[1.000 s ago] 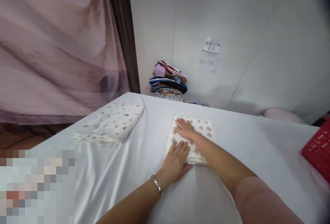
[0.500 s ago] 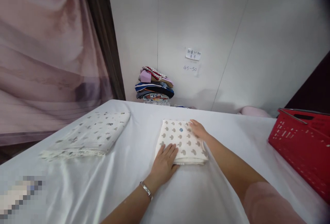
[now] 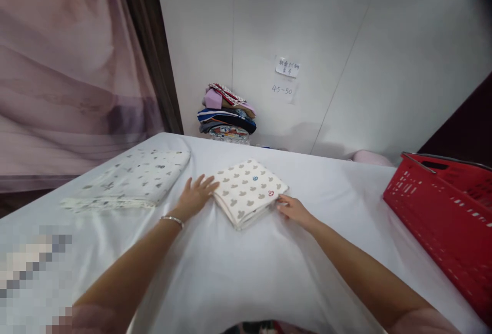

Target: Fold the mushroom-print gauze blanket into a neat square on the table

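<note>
A folded cream cloth (image 3: 246, 188) with grey mushroom-like prints lies turned cornerwise on the white-covered table. One blue and one red print stand out on its top. My left hand (image 3: 195, 196), with a silver bracelet at the wrist, is spread open, its fingertips at the cloth's left corner. At the right corner, the thumb and fingers of my right hand (image 3: 296, 212) close on the edge; the fingertips are partly hidden. Further left lies a larger folded white cloth (image 3: 132, 178) with small grey and dark prints, apart from both hands.
A red plastic basket (image 3: 434, 206) stands along the table's right side. Beyond the far edge, a stack of folded fabrics (image 3: 226, 113) rests against the wall. A pink curtain (image 3: 73, 78) hangs at left. Paper notes (image 3: 286, 78) are stuck on the wall.
The mushroom-print cloth has turned from nearly square-on to cornerwise, and a red print now shows. My left hand moved left to its corner; my right hand came down to the right corner.
</note>
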The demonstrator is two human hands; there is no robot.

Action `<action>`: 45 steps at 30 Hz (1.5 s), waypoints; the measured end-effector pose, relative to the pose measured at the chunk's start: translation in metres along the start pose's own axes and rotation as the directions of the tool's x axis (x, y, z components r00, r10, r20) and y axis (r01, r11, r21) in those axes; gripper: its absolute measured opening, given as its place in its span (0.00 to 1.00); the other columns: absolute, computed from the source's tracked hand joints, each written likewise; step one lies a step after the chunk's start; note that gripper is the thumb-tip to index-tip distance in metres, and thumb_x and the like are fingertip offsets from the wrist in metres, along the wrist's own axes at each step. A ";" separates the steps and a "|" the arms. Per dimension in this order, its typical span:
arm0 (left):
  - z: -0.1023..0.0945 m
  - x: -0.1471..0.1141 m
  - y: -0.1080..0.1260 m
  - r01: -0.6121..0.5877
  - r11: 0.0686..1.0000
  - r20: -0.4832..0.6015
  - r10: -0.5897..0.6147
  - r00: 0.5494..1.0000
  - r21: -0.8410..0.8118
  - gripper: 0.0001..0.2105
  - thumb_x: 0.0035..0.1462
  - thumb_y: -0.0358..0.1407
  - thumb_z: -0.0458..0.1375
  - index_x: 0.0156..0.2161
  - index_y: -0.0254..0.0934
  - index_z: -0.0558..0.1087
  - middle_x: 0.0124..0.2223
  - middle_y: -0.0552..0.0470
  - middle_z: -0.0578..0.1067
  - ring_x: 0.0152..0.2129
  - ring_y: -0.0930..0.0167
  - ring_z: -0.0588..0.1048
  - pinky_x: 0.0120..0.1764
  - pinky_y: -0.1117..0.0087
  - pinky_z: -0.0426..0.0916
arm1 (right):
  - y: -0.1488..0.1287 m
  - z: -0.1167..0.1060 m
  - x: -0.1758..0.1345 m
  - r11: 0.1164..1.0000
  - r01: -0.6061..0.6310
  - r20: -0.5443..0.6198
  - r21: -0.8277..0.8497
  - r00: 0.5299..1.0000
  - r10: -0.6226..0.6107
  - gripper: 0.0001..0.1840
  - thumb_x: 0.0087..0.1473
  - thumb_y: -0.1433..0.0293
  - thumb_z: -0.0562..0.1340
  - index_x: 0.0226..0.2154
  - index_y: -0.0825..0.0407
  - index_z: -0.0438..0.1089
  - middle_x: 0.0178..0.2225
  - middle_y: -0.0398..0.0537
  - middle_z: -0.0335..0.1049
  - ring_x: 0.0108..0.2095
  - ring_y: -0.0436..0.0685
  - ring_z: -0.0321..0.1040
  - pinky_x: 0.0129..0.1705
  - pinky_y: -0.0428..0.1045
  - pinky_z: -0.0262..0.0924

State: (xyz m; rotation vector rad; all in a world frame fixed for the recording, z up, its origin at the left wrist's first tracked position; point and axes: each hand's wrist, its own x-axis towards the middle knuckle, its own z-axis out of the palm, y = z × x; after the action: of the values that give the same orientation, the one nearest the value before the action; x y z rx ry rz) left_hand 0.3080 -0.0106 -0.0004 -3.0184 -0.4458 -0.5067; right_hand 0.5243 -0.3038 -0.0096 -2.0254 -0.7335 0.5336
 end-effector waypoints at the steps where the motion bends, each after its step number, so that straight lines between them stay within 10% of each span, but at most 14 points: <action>1: -0.005 0.000 -0.007 0.048 0.999 0.010 -0.048 0.999 -0.002 0.22 0.56 0.27 0.47 0.54 0.44 0.66 0.61 0.48 0.63 0.60 0.58 0.56 0.57 0.44 0.50 | 0.000 -0.003 -0.004 0.999 0.023 -0.037 -0.022 0.999 -0.024 0.22 0.46 0.64 0.61 0.47 0.48 0.70 0.45 0.47 0.72 0.33 0.54 0.71 0.35 0.49 0.66; 5: -0.015 -0.009 0.011 0.093 0.982 -0.051 -0.103 0.993 -0.163 0.23 0.54 0.26 0.46 0.54 0.38 0.67 0.60 0.46 0.64 0.59 0.62 0.57 0.57 0.53 0.57 | -0.002 -0.023 0.007 0.994 0.020 -0.225 -0.104 0.973 -0.043 0.21 0.51 0.65 0.56 0.47 0.52 0.69 0.47 0.50 0.70 0.44 0.56 0.68 0.48 0.52 0.61; 14: 0.001 -0.046 0.107 -0.034 0.944 -0.025 0.028 0.999 -0.329 0.23 0.60 0.46 0.49 0.58 0.40 0.63 0.61 0.47 0.62 0.60 0.62 0.55 0.60 0.52 0.49 | -0.008 -0.016 0.046 0.992 0.012 -0.057 -0.125 0.998 -0.020 0.29 0.49 0.61 0.61 0.54 0.51 0.64 0.52 0.50 0.67 0.49 0.57 0.65 0.51 0.50 0.57; 28: -0.029 -0.074 0.088 0.013 0.826 0.019 -0.003 1.000 -0.563 0.14 0.56 0.41 0.55 0.46 0.40 0.73 0.53 0.47 0.71 0.57 0.62 0.62 0.57 0.56 0.58 | 0.014 -0.024 -0.045 0.982 0.033 0.091 -0.188 0.996 -0.016 0.21 0.47 0.56 0.59 0.43 0.47 0.67 0.26 0.39 0.68 0.25 0.52 0.64 0.30 0.47 0.58; 35: -0.014 -0.057 0.089 0.349 0.623 -0.038 -0.521 0.852 -0.700 0.10 0.55 0.38 0.53 0.41 0.39 0.73 0.49 0.48 0.72 0.43 0.67 0.72 0.40 0.68 0.71 | 0.005 -0.033 -0.022 0.959 -0.016 -0.032 -0.283 0.999 0.008 0.31 0.49 0.51 0.57 0.53 0.48 0.63 0.50 0.51 0.67 0.46 0.59 0.66 0.45 0.52 0.60; 45: -0.014 -0.050 0.088 0.576 0.630 0.171 -0.584 0.794 -0.521 0.15 0.54 0.37 0.53 0.47 0.37 0.69 0.46 0.46 0.72 0.34 0.70 0.74 0.39 0.70 0.68 | 0.011 -0.004 0.008 0.983 0.044 -0.025 -0.176 0.998 -0.050 0.30 0.47 0.63 0.60 0.54 0.48 0.63 0.51 0.49 0.68 0.48 0.63 0.67 0.50 0.56 0.62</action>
State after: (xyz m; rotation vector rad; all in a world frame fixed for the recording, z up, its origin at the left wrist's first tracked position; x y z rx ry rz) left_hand 0.2842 -0.1096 -0.0034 -3.3296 -1.5707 -0.8088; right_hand 0.5358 -0.3053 -0.0175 -2.1678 -0.8334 0.4232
